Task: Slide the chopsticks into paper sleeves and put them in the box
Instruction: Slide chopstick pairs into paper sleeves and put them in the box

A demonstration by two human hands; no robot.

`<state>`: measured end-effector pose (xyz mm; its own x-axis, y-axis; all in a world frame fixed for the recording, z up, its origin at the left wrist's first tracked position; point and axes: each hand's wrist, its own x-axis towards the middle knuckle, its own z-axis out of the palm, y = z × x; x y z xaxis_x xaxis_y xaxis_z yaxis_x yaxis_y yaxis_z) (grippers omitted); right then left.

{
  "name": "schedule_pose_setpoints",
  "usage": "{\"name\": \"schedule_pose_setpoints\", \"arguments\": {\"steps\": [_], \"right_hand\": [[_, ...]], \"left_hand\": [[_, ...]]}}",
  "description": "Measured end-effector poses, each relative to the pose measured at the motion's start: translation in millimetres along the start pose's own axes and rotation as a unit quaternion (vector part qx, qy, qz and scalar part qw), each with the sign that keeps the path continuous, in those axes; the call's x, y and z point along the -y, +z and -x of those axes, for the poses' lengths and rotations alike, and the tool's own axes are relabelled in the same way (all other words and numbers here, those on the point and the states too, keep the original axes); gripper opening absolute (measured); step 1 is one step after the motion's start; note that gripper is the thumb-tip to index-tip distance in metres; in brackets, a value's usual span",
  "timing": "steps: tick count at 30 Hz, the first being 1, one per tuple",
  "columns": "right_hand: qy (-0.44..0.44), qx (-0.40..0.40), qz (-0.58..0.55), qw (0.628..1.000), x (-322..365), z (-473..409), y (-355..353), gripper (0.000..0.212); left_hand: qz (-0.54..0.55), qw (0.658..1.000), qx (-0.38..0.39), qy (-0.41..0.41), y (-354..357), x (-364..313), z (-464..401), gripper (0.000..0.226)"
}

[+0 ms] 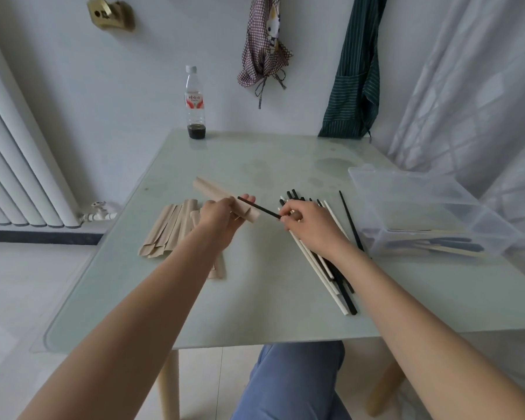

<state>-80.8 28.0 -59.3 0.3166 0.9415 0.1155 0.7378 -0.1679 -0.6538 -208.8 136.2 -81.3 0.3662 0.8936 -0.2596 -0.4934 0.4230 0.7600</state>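
Observation:
My left hand (222,215) holds a tan paper sleeve (208,189) above the table, its far end pointing up and left. My right hand (308,224) pinches the end of black chopsticks (259,207), whose tip lies at the sleeve's open end. A pile of loose black and white chopsticks (325,268) lies under my right wrist. Several empty sleeves (167,230) are fanned on the table under my left forearm. A clear plastic box (422,213) at the right holds some sleeved chopsticks.
A plastic bottle (195,103) with dark liquid stands at the table's (255,313) far edge. A radiator runs along the left wall. Aprons hang on the wall behind. My knee shows below the table's front edge.

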Motion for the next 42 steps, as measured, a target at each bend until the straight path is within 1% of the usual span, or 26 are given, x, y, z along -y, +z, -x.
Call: {"name": "schedule_pose_setpoints", "arguments": {"steps": [2,4,7,11,14,15,16,17,18,19,20,23,26,30,32,34,36,38,40,42], "right_hand": [[-0.017,-0.009,-0.016,1.0,-1.5,2.4,-3.9,0.011],[-0.027,-0.021,0.003,0.999,-4.3,3.1,-8.5,0.011],[-0.025,-0.039,0.039,0.998,-7.0,1.1,-12.5,0.012],[-0.021,-0.048,0.048,0.997,-7.1,-2.0,-12.0,0.012],[-0.026,-0.053,0.046,0.997,-4.0,-3.0,-12.6,0.012],[-0.028,-0.055,0.046,0.997,-3.1,-3.2,-12.6,0.012],[-0.031,-0.059,0.045,0.997,-1.9,-3.3,-12.5,0.012],[-0.032,-0.063,0.042,0.997,-0.7,-3.2,-12.5,0.012],[-0.031,-0.068,0.036,0.997,0.5,-3.1,-12.5,0.012],[-0.03,-0.074,0.028,0.996,1.5,-3.1,-12.8,0.012],[-0.03,-0.079,0.021,0.996,2.6,-3.5,-13.4,0.012],[-0.03,-0.078,0.012,0.996,4.5,-3.0,-14.7,0.012],[-0.028,-0.074,0.005,0.997,4.6,-2.2,-14.6,0.01],[-0.026,-0.083,-0.01,0.996,6.5,-0.2,-13.4,0.01],[-0.029,-0.087,-0.016,0.996,9.2,1.3,-12.8,0.01],[-0.034,-0.085,-0.024,0.995,11.3,2.9,-13.2,0.011],[-0.031,-0.079,-0.023,0.996,8.9,4.1,-14.4,0.011],[-0.018,-0.074,0.001,0.997,3.0,5.1,-16.1,0.015],[-0.009,-0.066,0.005,0.998,-1.5,6.1,-16.7,0.018],[-0.01,-0.067,0.005,0.998,-2.7,6.6,-16.5,0.019]], "left_hand": [[0.024,1.0,-0.006,0.019,1.9,-0.8,-1.2,0.021],[0.065,0.998,-0.006,0.026,3.3,-3.2,-0.8,0.031],[0.108,0.994,0.005,0.03,5.8,-7.1,2.1,0.029],[0.104,0.993,0.029,0.04,7.4,-7.6,6.6,0.034],[0.085,0.994,0.052,0.039,7.6,-5.6,9.0,0.029],[0.058,0.996,0.063,0.039,8.1,-4.9,10.4,0.023],[0.002,0.997,0.072,0.039,9.0,-4.3,12.9,0.016],[-0.078,0.993,0.082,0.038,10.0,-4.0,15.8,0.012],[-0.154,0.983,0.09,0.034,11.0,-3.5,18.8,0.011],[-0.205,0.974,0.091,0.032,11.3,-3.4,20.9,0.011],[-0.226,0.97,0.084,0.035,11.4,-3.7,21.5,0.01],[-0.197,0.978,0.047,0.046,10.2,-4.5,19.4,0.007],[-0.148,0.988,0.03,0.039,10.1,-2.8,19.5,0.012],[-0.104,0.993,0.035,0.034,16.4,0.5,25.2,0.012],[-0.1,0.994,0.042,0.03,21.6,2.2,29.7,0.013],[-0.094,0.994,0.053,0.026,24.8,1.5,32.1,0.008],[-0.068,0.996,0.053,0.034,26.2,-1.8,31.5,0.006],[-0.046,0.997,0.034,0.055,27.4,-5.0,30.0,0.005],[-0.049,0.996,0.022,0.073,29.6,-4.9,30.1,0.007],[-0.054,0.995,0.038,0.071,32.6,-2.7,33.9,0.013]]}}
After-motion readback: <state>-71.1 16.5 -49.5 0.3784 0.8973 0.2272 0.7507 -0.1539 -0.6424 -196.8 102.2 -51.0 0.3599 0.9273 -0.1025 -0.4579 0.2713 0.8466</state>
